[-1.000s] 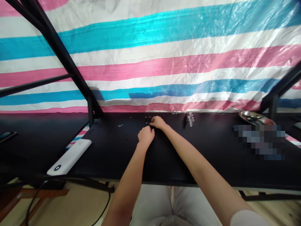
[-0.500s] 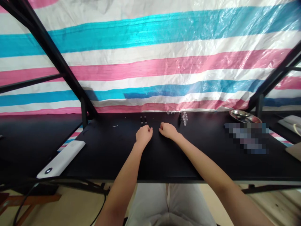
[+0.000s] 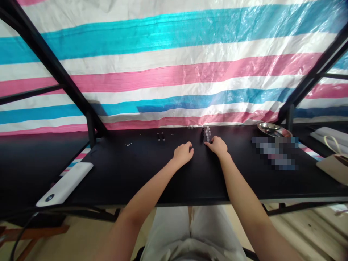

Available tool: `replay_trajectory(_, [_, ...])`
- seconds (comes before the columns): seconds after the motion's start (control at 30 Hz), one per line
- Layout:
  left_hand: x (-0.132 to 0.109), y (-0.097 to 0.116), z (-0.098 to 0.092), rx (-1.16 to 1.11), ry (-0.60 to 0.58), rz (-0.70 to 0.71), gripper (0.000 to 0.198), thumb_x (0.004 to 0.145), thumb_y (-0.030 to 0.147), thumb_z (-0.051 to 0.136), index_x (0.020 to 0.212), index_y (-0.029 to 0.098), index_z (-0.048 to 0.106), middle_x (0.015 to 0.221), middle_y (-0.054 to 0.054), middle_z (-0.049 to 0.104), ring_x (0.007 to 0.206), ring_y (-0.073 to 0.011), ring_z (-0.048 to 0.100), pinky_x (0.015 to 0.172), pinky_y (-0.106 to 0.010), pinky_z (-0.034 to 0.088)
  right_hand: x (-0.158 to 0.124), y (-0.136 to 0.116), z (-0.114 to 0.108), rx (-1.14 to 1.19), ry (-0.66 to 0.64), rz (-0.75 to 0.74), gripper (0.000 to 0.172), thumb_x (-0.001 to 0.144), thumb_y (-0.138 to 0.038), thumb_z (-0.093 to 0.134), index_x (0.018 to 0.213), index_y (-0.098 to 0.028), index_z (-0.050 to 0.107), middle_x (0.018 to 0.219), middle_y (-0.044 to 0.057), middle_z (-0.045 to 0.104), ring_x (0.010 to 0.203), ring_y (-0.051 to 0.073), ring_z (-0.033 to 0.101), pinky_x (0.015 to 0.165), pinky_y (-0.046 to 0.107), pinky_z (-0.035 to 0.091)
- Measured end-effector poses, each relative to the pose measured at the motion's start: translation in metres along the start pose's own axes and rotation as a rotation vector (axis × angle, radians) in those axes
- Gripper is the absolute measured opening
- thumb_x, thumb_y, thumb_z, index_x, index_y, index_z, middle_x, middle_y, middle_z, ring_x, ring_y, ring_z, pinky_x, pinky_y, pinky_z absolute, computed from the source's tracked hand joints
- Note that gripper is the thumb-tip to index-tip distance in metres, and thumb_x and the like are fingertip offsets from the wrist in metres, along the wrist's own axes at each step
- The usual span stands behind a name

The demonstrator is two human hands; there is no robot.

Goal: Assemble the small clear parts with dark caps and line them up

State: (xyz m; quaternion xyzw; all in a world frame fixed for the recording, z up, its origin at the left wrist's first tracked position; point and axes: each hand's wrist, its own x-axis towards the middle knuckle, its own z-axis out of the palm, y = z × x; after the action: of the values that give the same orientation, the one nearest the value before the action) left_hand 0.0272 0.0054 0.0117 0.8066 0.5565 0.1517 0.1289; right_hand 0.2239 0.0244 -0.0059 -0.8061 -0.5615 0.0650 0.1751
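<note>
My left hand (image 3: 183,152) rests on the black table (image 3: 152,174) with its fingers curled under in a loose fist, and nothing shows in it. My right hand (image 3: 218,145) lies a little farther back and to the right, fingers bent. Its fingertips reach the foot of a small cluster of clear vials (image 3: 208,132) with a dark piece (image 3: 202,136) beside them. What those fingertips pinch, if anything, is hidden. Two small black parts (image 3: 160,136) stand to the left of both hands. A short row of tiny pins (image 3: 191,128) lies by the table's back edge.
A metal dish (image 3: 268,127) sits at the back right, beside a blurred patch. A white power bank (image 3: 65,184) with a cable lies on the front left corner. A beige bag (image 3: 333,166) sits far right. Black frame posts (image 3: 91,132) and a striped tarp (image 3: 174,72) close off the back.
Both hands have moved right, away from the two small black parts. My right hand went from those parts to the vial cluster, and my left followed. The view has shifted right too.
</note>
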Motion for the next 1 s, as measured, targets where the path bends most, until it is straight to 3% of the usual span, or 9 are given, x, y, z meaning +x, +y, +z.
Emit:
replay_trajectory(0.23, [0.028,0.029,0.015,0.074,0.017,0.074,0.048,0.087,0.031,0.038,0.134,0.03,0.034,0.1,-0.007,0.064,0.086,-0.0236,0.062,0.074,-0.035,0.045,0.004,-0.002,0.011,0.067,0.077,-0.01,0.03,0.077,-0.043,0.055,0.091,-0.017,0.059,0.099,0.01,0.058,0.093,0.024,0.056,0.076,0.034,0.042])
replay_trajectory(0.4, [0.041,0.042,0.024,0.128,-0.037,0.073,0.057,0.087,0.027,0.036,0.141,0.034,0.02,0.102,-0.008,0.064,0.088,-0.0242,0.062,0.075,-0.036,0.045,0.007,0.001,0.016,0.07,0.092,-0.028,0.027,0.078,-0.04,0.055,0.089,-0.017,0.06,0.097,0.009,0.058,0.091,0.023,0.057,0.075,0.034,0.042])
replay_trajectory(0.67, [0.046,0.038,0.027,0.153,0.091,0.109,0.038,0.091,0.029,0.032,0.124,0.027,0.049,0.096,-0.009,0.066,0.085,-0.0228,0.063,0.073,-0.033,0.045,0.008,0.002,0.019,0.074,0.124,-0.046,0.024,0.078,-0.038,0.054,0.088,-0.017,0.06,0.096,0.009,0.059,0.088,0.022,0.058,0.073,0.032,0.041])
replay_trajectory(0.83, [0.032,0.019,0.018,0.025,0.179,0.09,0.028,0.087,0.035,0.043,0.106,0.025,0.061,0.089,-0.006,0.067,0.079,-0.0201,0.062,0.07,-0.029,0.044,0.009,0.001,0.019,0.069,0.122,-0.042,0.024,0.078,-0.039,0.054,0.087,-0.018,0.06,0.096,0.008,0.059,0.088,0.022,0.057,0.073,0.032,0.041])
replay_trajectory(1.0, [0.013,-0.008,-0.001,-0.237,0.296,0.009,0.022,0.079,0.033,0.054,0.092,0.021,0.067,0.064,-0.001,0.064,0.063,-0.0146,0.059,0.064,-0.024,0.042,0.008,0.0,0.017,0.077,0.106,-0.026,0.021,0.079,-0.037,0.052,0.085,-0.019,0.06,0.097,0.007,0.059,0.088,0.022,0.058,0.073,0.032,0.041])
